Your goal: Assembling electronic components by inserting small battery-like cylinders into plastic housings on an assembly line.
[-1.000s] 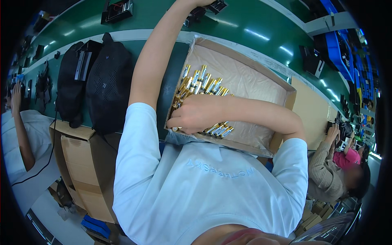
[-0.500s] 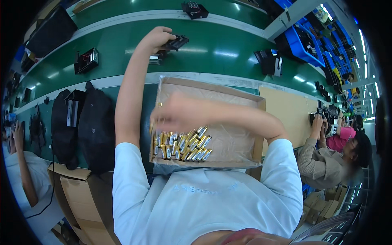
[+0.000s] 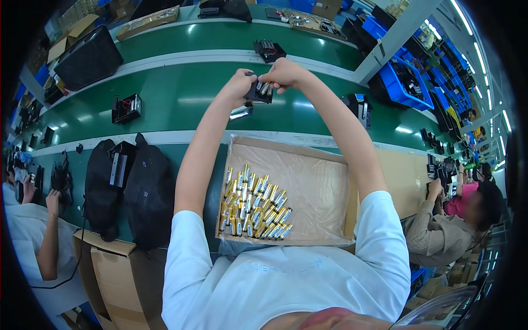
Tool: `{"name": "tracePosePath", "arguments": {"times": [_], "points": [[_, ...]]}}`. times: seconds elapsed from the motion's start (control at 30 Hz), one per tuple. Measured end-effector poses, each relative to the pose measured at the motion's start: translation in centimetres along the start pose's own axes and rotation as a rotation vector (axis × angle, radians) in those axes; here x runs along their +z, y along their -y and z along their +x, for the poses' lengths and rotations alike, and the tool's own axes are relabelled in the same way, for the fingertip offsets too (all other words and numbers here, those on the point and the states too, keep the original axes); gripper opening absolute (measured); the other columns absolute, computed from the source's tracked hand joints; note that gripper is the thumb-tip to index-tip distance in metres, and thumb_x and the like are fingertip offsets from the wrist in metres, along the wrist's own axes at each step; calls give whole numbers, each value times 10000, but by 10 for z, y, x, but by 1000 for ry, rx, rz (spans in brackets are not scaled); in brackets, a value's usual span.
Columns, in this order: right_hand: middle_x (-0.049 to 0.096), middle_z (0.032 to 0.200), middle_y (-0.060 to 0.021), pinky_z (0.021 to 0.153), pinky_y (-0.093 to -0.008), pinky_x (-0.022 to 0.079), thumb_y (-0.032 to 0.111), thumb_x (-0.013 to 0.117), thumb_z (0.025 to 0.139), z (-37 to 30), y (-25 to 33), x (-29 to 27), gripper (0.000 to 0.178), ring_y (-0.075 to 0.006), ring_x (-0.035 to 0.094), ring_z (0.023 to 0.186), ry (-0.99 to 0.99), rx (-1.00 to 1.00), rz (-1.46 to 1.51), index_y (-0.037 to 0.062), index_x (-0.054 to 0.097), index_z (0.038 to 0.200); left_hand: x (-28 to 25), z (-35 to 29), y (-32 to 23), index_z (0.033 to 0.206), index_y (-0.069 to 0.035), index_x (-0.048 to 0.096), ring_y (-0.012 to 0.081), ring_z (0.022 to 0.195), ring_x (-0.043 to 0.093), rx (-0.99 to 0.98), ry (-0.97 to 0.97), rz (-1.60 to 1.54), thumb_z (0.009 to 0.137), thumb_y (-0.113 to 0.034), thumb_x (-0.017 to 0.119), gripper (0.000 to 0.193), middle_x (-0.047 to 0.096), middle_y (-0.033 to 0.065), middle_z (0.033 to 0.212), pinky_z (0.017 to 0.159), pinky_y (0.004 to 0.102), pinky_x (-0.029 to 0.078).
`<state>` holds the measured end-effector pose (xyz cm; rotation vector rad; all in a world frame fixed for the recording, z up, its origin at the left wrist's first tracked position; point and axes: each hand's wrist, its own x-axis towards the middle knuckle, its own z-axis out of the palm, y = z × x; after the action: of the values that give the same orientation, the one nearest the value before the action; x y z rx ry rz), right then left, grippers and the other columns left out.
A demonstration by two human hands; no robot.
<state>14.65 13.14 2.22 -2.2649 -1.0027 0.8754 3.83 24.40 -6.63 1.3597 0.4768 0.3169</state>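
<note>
Left grip (image 3: 240, 86) clasps a black case (image 3: 265, 99) past the box's far edge (image 3: 291, 148), right grip (image 3: 284, 75) unclear in hold.

head-worn fisheye looks down from near side of cardboard tray (image 3: 314, 187), close by, facing green surface (image 3: 170, 110) beyond.

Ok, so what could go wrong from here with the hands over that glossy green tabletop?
A gold cylindrical battery could drop from the open black plastic case that the left hand holds over the tabletop, as the right hand works close against it. The loose gold batteries lie jumbled in the shallow brown cardboard box, so a knock might set some rolling.
</note>
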Motion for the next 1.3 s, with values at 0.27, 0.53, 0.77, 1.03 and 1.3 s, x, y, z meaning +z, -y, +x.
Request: {"name": "tracePosePath", "arguments": {"times": [0.27,0.53,0.77,1.03,1.3], "points": [[599,562,-64,439,-244,498,151,709,851,-5,9,6,203,-132,471,397,-106,-149,-95,-37,699,775,8,-1,1,1285,50,425,262,907,631,-9,-37,-129,891,3,595,432,571,203,1064,697,374,565],[612,591,-50,436,-235,430,140,704,853,-3,-35,35,140,-132,442,380,-411,-928,-287,1,716,840,1,1,1,1349,24,358,300,968,623,-24,-107,-297,860,29,619,554,541,235,1118,736,419,566],[631,631,-46,484,-251,420,162,684,881,-10,-24,21,164,-137,511,476,-338,-583,-119,2,717,864,-4,-1,3,1405,0,300,333,1022,616,-43,-139,-404,833,53,640,667,515,263,1165,771,459,567],[635,656,-42,540,-266,463,207,689,890,1,-3,-1,204,-142,562,607,-162,-203,-24,7,726,889,-3,0,9,1441,-42,261,347,1047,611,39,-16,-320,768,112,683,808,499,270,1205,813,464,552],[665,746,-78,628,-282,543,209,699,889,28,-20,25,239,-151,606,670,-250,-257,39,-12,742,969,-9,-6,1,1432,-59,324,347,1062,612,26,-87,-227,737,138,690,811,482,268,1269,875,437,537]]}}
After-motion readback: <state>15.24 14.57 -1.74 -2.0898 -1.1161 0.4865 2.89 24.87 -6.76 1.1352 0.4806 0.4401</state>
